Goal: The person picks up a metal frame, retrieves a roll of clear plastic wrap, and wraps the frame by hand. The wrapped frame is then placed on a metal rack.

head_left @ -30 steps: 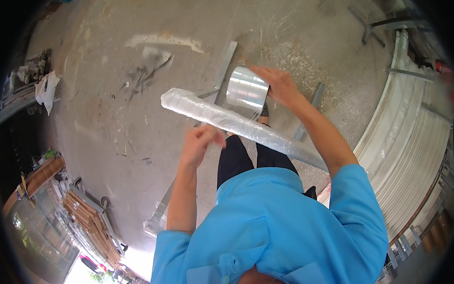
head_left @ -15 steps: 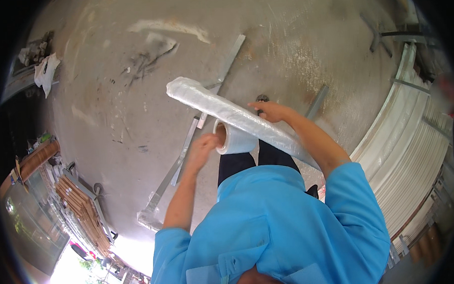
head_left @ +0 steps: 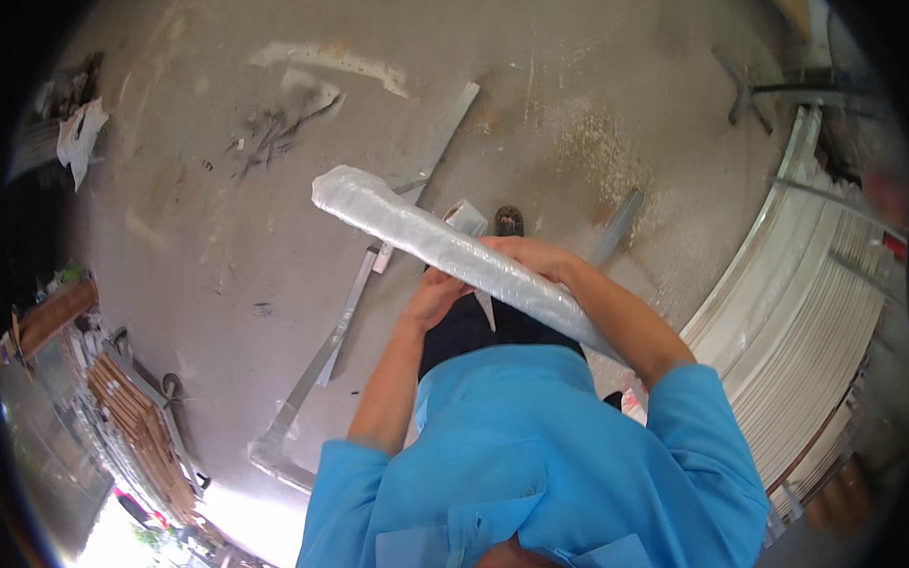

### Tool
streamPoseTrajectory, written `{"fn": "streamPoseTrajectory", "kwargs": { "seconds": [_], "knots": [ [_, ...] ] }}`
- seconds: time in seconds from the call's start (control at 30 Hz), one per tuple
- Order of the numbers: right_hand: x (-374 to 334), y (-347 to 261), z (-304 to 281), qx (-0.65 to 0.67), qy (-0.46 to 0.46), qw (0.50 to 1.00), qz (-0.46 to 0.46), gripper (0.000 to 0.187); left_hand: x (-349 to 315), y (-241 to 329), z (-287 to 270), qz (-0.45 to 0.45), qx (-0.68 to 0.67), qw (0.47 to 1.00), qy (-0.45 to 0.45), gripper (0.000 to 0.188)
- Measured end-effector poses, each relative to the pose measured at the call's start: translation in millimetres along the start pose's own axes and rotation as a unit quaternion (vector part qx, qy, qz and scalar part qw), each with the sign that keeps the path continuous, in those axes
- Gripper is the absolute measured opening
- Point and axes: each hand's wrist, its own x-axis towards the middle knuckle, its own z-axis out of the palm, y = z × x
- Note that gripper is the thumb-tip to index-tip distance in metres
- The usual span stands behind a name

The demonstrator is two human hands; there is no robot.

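A long bundle wrapped in clear plastic film [head_left: 402, 221] slants across in front of me, from far left down to near right, above the frame on the floor. My left hand [head_left: 439, 297] is closed at its near edge, the fingertips hidden beneath it. My right hand [head_left: 529, 257] bends over the bundle from the far side, its fingers curled against the plastic and partly hidden. A roll of stretch film [head_left: 466, 217] shows just beyond the bundle, close to my shoe, apart from both hands. A thin pale strip [head_left: 486, 311] hangs below the bundle between my hands.
Grey metal bars [head_left: 312, 364] stand low over the floor beneath the bundle, and another bar [head_left: 618, 226] lies to the right. Long white panels [head_left: 776, 323] are stacked at right. Brown boards [head_left: 139, 410] lean at left. A white bag [head_left: 81, 142] hangs at far left.
The film roll has left my left hand and is now beyond the bundle, lower down. My left hand has moved right to the bundle. My right hand has drawn in closer to it, its fingers now curled.
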Motion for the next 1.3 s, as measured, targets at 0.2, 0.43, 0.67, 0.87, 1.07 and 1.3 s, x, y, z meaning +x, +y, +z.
{"fn": "streamPoseTrajectory", "kwargs": {
  "seconds": [0.2,0.43,0.67,0.87,1.07,1.3],
  "knots": [
    [-60.1,-21.8,-41.5,-0.414,0.255,0.873,-0.045,0.054,-31.7,-7.8,-71.7,-0.08,0.205,0.961,0.17,0.036],
    [-89.6,17.0,118.7,-0.606,0.285,0.647,-0.363,0.016,-25.2,-144.9,-170.4,-0.068,0.243,0.927,0.276,0.035],
    [116.7,253.3,32.9,-0.255,0.277,0.921,0.104,0.048,-1.1,-252.0,-303.0,-0.186,0.403,0.831,0.335,0.065],
    [262.3,399.7,-142.7,-0.499,0.35,0.781,0.136,0.069,80.4,-310.7,-359.6,-0.169,0.416,0.848,0.282,0.081],
    [347.5,412.6,-206.2,-0.623,0.21,0.75,0.073,0.058,142.0,-350.9,-375.4,-0.169,0.302,0.909,0.232,0.065],
    [309.5,390.1,-121.9,-0.304,0.172,0.919,0.185,0.038,85.3,-336.1,-350.5,-0.089,-0.041,0.946,0.308,0.056]
  ]
}}
